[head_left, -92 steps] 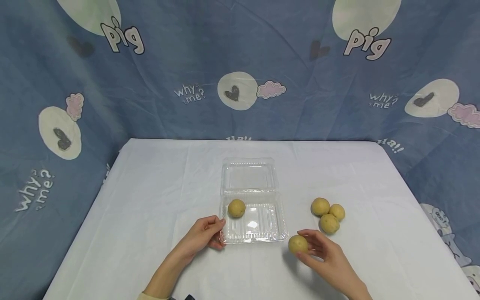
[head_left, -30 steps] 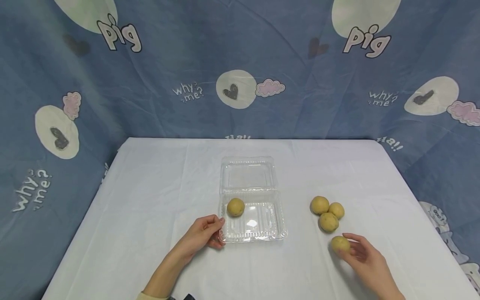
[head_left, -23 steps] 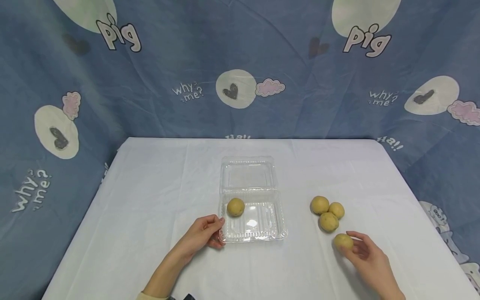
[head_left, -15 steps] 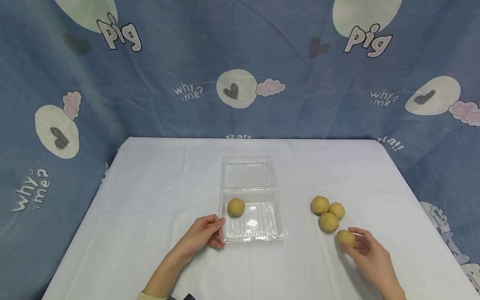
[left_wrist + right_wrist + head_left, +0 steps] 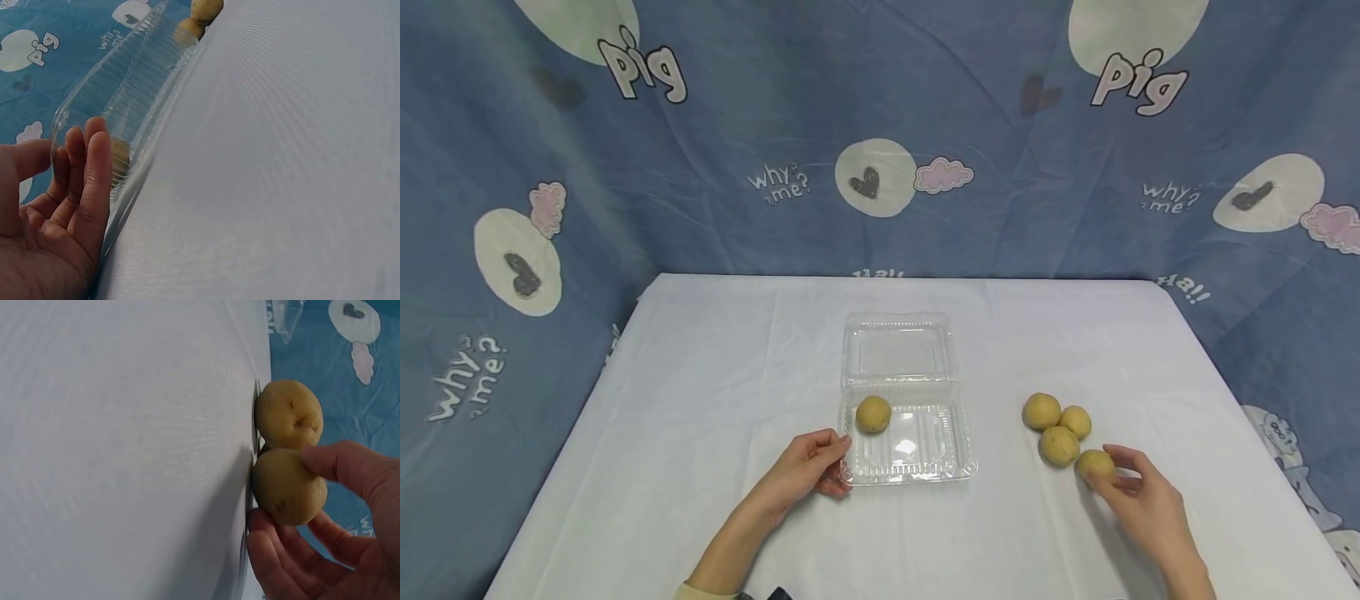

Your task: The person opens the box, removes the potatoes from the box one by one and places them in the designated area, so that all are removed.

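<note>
My right hand (image 5: 1150, 504) holds a small round potato (image 5: 1092, 464) between thumb and fingers, low at the table beside a group of three other potatoes (image 5: 1061, 446). In the right wrist view the held potato (image 5: 286, 490) sits right against a neighbouring potato (image 5: 289, 414). My left hand (image 5: 805, 467) pinches the left edge of a clear plastic clamshell box (image 5: 917, 454), thumb on one side of the wall and fingers on the other, as the left wrist view shows. One potato (image 5: 873, 414) lies in the box's base, towards the left. The lid (image 5: 898, 350) is folded back flat.
A white cloth (image 5: 715, 358) covers the table. Behind it and at both sides hangs a blue printed curtain (image 5: 760, 233). A small dark object (image 5: 778, 594) shows at the bottom edge near the left sleeve (image 5: 700, 592).
My right hand has carried its potato from near the box's front right corner rightward, then slightly back to the group of potatoes. The left hand and the box stay in place.
</note>
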Demonstrator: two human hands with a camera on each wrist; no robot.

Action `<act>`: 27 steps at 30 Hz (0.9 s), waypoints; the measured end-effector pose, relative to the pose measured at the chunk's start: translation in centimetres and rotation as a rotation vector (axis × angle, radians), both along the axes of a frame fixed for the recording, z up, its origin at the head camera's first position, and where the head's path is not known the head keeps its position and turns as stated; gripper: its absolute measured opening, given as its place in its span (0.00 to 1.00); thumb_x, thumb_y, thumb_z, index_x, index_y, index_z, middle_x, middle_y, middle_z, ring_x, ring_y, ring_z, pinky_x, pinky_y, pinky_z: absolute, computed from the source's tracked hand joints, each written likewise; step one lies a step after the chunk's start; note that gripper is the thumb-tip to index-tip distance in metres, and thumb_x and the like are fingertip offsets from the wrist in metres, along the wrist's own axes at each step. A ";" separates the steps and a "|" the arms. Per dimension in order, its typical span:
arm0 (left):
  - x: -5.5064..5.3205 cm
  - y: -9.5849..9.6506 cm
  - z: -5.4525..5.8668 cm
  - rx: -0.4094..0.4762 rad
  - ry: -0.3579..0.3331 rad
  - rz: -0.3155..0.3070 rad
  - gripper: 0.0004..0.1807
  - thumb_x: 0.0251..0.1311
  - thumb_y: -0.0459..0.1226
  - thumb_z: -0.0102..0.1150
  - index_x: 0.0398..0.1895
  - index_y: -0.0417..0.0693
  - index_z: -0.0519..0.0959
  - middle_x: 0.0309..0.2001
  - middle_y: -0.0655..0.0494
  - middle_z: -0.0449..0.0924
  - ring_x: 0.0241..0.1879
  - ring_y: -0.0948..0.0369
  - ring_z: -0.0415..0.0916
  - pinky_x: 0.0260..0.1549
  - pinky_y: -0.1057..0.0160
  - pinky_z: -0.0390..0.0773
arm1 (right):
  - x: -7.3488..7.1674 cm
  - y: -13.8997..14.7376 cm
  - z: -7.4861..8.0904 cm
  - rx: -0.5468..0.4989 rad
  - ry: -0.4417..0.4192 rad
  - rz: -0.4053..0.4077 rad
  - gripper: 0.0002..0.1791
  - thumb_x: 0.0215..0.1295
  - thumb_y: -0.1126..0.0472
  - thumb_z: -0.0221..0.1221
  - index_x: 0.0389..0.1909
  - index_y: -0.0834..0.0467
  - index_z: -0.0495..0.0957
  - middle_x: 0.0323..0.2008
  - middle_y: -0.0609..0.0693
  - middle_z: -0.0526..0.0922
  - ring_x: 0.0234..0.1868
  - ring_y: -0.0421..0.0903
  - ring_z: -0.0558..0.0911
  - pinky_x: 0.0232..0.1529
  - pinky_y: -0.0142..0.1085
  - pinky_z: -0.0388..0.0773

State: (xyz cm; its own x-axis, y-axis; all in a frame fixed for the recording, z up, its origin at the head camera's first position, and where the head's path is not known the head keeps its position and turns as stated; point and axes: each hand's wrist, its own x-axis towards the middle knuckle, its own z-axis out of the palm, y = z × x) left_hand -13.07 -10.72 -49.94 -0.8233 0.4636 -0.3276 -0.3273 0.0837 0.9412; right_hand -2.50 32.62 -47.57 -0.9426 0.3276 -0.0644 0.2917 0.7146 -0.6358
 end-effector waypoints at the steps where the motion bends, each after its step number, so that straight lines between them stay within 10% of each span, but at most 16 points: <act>1: 0.0 0.0 0.0 0.000 0.002 -0.001 0.18 0.70 0.46 0.56 0.31 0.38 0.71 0.24 0.49 0.79 0.25 0.56 0.81 0.29 0.58 0.86 | -0.1 0.0 0.0 -0.003 0.000 -0.001 0.32 0.63 0.48 0.66 0.60 0.63 0.70 0.53 0.69 0.77 0.47 0.63 0.82 0.33 0.30 0.77; 10: 0.0 0.0 0.0 0.001 0.011 -0.001 0.18 0.70 0.45 0.55 0.31 0.38 0.71 0.24 0.49 0.79 0.25 0.56 0.81 0.29 0.58 0.86 | -0.8 0.0 0.4 -0.090 -0.067 -0.101 0.36 0.63 0.42 0.64 0.61 0.63 0.70 0.55 0.67 0.78 0.53 0.60 0.80 0.34 0.22 0.72; 16: 0.0 -0.1 -0.1 0.003 0.013 -0.007 0.19 0.70 0.46 0.55 0.31 0.36 0.71 0.24 0.49 0.78 0.25 0.57 0.81 0.29 0.58 0.86 | -1.2 0.3 0.4 -0.156 -0.114 -0.144 0.37 0.62 0.39 0.63 0.62 0.61 0.70 0.56 0.65 0.78 0.44 0.36 0.81 0.34 0.20 0.72; 22: 0.0 -0.1 -0.1 0.003 0.018 -0.010 0.19 0.70 0.45 0.55 0.32 0.36 0.71 0.23 0.49 0.79 0.25 0.57 0.81 0.29 0.59 0.86 | -1.4 0.5 0.3 -0.181 -0.132 -0.147 0.38 0.65 0.37 0.58 0.64 0.61 0.68 0.61 0.66 0.73 0.58 0.62 0.76 0.42 0.32 0.75; 27: 0.0 -0.1 -0.1 0.001 0.013 -0.008 0.19 0.71 0.45 0.55 0.31 0.37 0.71 0.23 0.49 0.79 0.25 0.57 0.81 0.29 0.59 0.86 | -1.5 0.5 0.3 -0.205 -0.162 -0.166 0.40 0.66 0.35 0.56 0.66 0.62 0.65 0.63 0.66 0.70 0.59 0.63 0.74 0.43 0.37 0.78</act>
